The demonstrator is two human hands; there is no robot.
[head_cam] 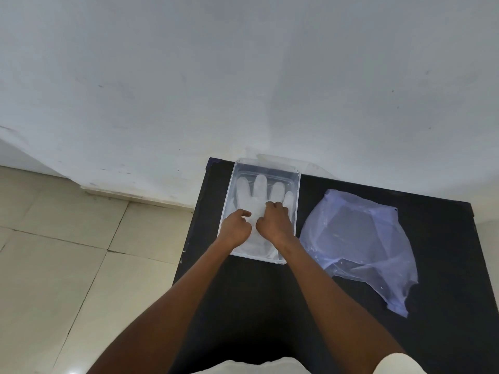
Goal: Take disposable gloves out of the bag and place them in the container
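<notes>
A clear rectangular plastic container (297, 201) stands at the far left of the black table (445, 238). White translucent disposable gloves (260, 186) lie flat inside it, fingers pointing away from me. Both my hands are inside the container on the gloves' palm area. My left hand (236, 227) has curled fingers, with thumb and forefinger touching the gloves. My right hand (274, 222) rests beside it, its fingers bent down onto the same gloves. The bluish transparent plastic bag (359, 244) lies crumpled and flat to the right of the container; I cannot tell whether anything is inside it.
A clear lid (294, 163) leans behind the container against the white wall (243, 76). The table's left edge drops to a beige tiled floor (67, 252). Bare black tabletop lies in front of the container and bag.
</notes>
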